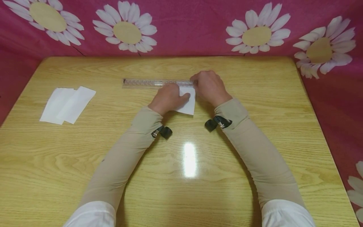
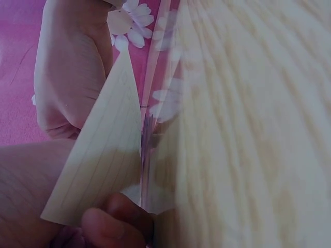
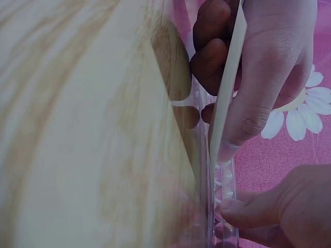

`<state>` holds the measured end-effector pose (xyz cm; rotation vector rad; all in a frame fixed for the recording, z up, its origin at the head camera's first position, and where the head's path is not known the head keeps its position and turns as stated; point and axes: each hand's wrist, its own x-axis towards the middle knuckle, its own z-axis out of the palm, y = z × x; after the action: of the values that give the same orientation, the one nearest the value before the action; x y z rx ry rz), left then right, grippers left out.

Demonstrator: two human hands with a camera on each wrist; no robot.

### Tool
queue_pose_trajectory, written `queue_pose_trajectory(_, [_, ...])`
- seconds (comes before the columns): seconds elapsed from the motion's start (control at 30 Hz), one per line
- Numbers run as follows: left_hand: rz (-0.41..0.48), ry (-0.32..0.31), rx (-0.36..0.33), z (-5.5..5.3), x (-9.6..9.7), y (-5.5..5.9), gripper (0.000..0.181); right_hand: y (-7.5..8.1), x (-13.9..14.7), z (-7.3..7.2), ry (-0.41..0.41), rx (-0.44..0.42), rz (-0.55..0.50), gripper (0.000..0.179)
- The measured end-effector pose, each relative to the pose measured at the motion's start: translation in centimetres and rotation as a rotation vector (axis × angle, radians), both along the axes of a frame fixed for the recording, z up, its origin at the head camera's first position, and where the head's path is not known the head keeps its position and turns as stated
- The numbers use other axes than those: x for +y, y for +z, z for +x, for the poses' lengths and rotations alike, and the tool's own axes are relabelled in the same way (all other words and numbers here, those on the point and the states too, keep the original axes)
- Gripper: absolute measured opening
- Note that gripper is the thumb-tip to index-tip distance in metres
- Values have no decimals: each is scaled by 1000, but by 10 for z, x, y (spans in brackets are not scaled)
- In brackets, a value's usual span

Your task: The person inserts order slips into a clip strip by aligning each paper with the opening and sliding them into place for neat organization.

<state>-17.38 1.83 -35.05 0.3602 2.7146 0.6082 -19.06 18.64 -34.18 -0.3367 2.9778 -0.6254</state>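
A long clear plastic ruler (image 1: 144,83) lies crosswise toward the back of the table. My left hand (image 1: 168,98) is at its middle and holds a small white paper piece (image 1: 188,108), thumb on top and curled fingers underneath. In the left wrist view the paper (image 2: 106,139) shows faint lines and tilts up from the table beside the ruler. My right hand (image 1: 210,86) is at the ruler's right end; in the right wrist view its thumb and fingers pinch the ruler (image 3: 226,178). The ruler's edge under the paper is partly hidden.
Two overlapping white paper pieces (image 1: 68,104) lie at the left of the wooden table (image 1: 181,195). A pink cloth with large daisies (image 1: 193,28) hangs behind the table's back edge and along both sides.
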Motion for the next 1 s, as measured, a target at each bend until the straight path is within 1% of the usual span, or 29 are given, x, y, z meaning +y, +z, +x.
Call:
queue_pose_trajectory(0.3, [25,17,1,0,1,0,43,-1,0,0,1,6,-11,33])
queue_pose_trajectory(0.73, [4,24,0,0,3,0,43,0,-1,0,4,3,-3,31])
queue_pose_trajectory(1.0, [3,16,-9,0,3,1,43,0,0,0,5,8,-4,31])
